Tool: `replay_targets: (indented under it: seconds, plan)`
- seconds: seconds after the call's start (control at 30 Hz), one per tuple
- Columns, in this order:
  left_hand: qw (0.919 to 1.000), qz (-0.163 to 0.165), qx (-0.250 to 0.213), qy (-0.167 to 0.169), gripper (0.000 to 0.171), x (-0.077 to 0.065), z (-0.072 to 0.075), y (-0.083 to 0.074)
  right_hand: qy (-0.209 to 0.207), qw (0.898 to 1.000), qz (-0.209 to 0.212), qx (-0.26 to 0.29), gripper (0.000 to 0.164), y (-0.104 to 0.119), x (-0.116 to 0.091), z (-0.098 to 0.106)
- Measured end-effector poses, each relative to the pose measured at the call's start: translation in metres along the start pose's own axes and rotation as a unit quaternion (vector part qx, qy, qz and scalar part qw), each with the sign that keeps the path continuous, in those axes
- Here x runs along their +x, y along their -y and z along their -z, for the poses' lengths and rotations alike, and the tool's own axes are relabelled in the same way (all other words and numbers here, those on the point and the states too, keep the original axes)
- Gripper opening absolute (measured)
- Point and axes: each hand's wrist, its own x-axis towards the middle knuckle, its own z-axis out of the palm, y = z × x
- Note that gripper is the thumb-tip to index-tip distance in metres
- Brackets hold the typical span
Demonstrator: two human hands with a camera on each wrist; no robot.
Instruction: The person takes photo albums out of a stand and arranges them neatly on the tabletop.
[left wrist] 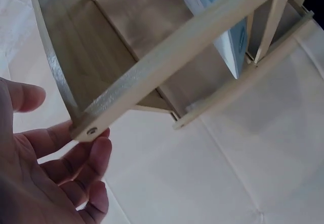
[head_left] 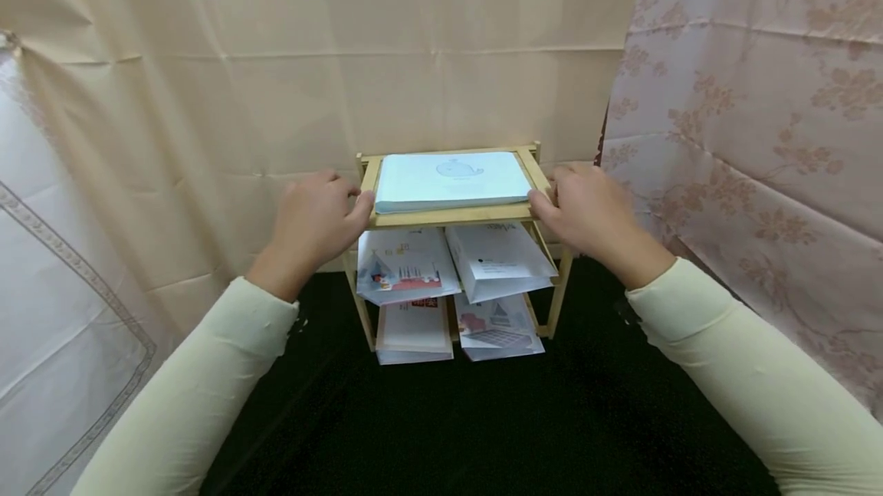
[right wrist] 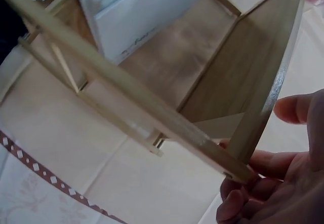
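A light wooden rack (head_left: 455, 216) stands in the middle of the head view, with a pale blue book (head_left: 428, 182) bearing a whale drawing lying on its top shelf. My left hand (head_left: 317, 212) is at the rack's left front corner. In the left wrist view its fingers (left wrist: 93, 168) curl at the corner by a screw, the thumb apart from the wood. At the opposite front corner, my right hand (head_left: 589, 208) has its thumb by the top edge. Its fingers (right wrist: 268, 163) bend round that corner in the right wrist view.
Below the top, white illustrated books fill two tiers: a left one (head_left: 407, 266) and a right one (head_left: 503, 258), over two lower ones (head_left: 414, 327). The rack stands on dark green flooring (head_left: 441, 427). Behind hangs a beige curtain (head_left: 441, 44), with a floral cloth (head_left: 773, 136) at right.
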Motion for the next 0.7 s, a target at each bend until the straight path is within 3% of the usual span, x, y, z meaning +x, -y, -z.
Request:
replay_targets:
  seconds: [0.27,0.7]
  plan:
    - [0.9963,0.053,-0.003,0.068,0.063,0.008,-0.009,-0.009,0.012,0.999,-0.030,0.022,0.050,0.005,0.009,-0.005]
    - [0.9965,0.072,-0.020,0.037,0.068,0.011,-0.015,-0.022,0.000,0.998,-0.060,0.021,0.060,0.020,0.014,-0.014]
